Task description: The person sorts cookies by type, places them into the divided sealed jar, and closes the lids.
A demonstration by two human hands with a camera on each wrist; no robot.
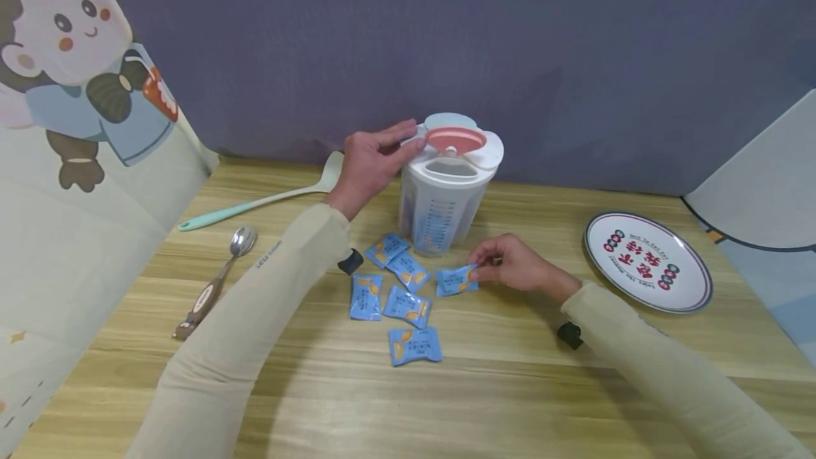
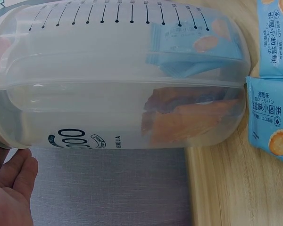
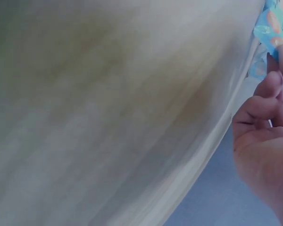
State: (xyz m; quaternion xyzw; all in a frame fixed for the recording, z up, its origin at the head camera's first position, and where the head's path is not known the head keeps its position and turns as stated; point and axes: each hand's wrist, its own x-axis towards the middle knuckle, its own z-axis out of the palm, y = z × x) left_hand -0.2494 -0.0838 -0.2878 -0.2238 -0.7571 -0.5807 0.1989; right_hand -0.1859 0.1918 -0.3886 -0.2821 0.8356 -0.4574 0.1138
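A clear plastic storage canister with a white lid and a pink flap stands upright near the wall. My left hand rests its extended fingers and thumb against the lid's left edge. Through the canister wall, the left wrist view shows a blue packet and a brown-orange packet at the bottom. My right hand pinches the right end of a blue biscuit packet between thumb and fingers, just in front of the canister. Several similar packets lie to its left.
A printed plate sits on the right of the wooden table. At the left lie a mint-handled ladle and a metal spoon with a brown handle. A grey-blue wall rises behind.
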